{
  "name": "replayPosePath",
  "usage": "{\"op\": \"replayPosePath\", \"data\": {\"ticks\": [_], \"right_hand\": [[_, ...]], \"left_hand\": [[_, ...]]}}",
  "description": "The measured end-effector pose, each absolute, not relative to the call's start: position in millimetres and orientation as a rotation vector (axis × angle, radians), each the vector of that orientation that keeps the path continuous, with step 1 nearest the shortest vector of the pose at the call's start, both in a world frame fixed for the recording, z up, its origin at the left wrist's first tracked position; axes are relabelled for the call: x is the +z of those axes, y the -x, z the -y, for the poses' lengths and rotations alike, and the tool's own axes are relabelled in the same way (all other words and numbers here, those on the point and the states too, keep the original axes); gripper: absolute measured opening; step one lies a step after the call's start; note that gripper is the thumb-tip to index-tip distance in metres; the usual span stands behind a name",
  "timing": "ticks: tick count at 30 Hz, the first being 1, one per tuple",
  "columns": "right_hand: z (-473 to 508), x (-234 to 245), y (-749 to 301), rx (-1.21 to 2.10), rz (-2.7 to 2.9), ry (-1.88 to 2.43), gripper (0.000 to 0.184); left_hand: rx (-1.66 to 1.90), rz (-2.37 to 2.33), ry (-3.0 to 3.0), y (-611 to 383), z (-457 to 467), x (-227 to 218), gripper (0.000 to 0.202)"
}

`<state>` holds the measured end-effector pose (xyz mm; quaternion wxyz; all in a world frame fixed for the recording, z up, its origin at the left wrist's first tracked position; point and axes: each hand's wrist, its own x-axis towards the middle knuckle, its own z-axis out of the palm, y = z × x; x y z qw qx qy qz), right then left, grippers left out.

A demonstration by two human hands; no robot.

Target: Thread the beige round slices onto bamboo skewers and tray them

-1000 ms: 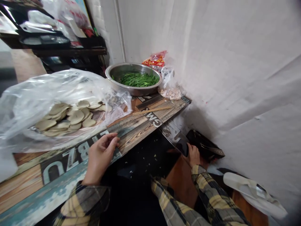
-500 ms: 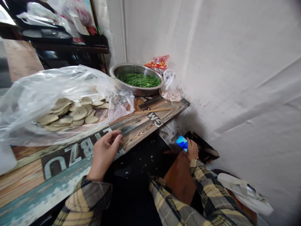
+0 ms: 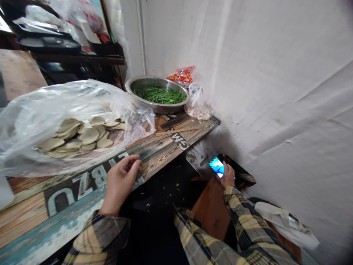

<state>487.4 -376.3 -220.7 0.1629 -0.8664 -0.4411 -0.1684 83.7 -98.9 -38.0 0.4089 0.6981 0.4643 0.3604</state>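
Facing a corner of off-white wall (image 3: pixel 275 73), overlooked a table (image 3: pixel 154 162) covered in a wood-plank print with large upside-down letters (image 3: pixel 86 186). Saw at the back left a dark shelf (image 3: pixel 82 59) crowded with plastic bags (image 3: pixel 91 16) and a black tray (image 3: pixel 49 43). Noted a wide clear plastic bag (image 3: pixel 55 97) draped around flat dough rounds (image 3: pixel 91 136), heaped in overlapping layers on the table's left part. Found a steel basin (image 3: pixel 160 109) of green chives (image 3: pixel 162 95) near the wall, with a red-and-yellow packet (image 3: pixel 182 74) behind and a small clear bag (image 3: pixel 196 92) of pale bits just beside. Made out a pair of chopsticks (image 3: pixel 179 130) lying in front of the basin. Held a phone (image 3: pixel 217 167), screen lit, in the right hand (image 3: pixel 228 175), fingers closed around one end, past the table's near edge, with a black case (image 3: pixel 245 177) just beyond the hand. Held the left hand (image 3: pixel 121 180) at the table's near edge, loosely curled, thumb and index fingertips slightly apart. Could not tell touching from hovering there.
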Motion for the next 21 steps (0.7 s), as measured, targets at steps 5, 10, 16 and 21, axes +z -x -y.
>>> {"op": "replayPosePath", "data": {"ticks": [5, 10, 16, 21], "right_hand": [[373.8, -221.8, -485.7, -0.472, 1.24, 2.453, 0.071], [376.0, -224.5, -487.3, -0.481, 1.234, 2.446, 0.071], [378.0, -232.1, -488.7, -0.497, 1.188, 2.464, 0.074], [377.8, -239.2, -491.6, -0.494, 1.14, 2.485, 0.073]], "left_hand": [[0.896, -1.178, -1.774, -82.9, 97.8, -40.6, 0.041], [0.892, -1.186, -1.765, -82.9, 97.9, -39.8, 0.041], [0.884, -1.19, -1.773, -82.9, 98.4, -38.8, 0.041], [0.882, -1.195, -1.745, -83.8, 100.2, -35.5, 0.041]]}}
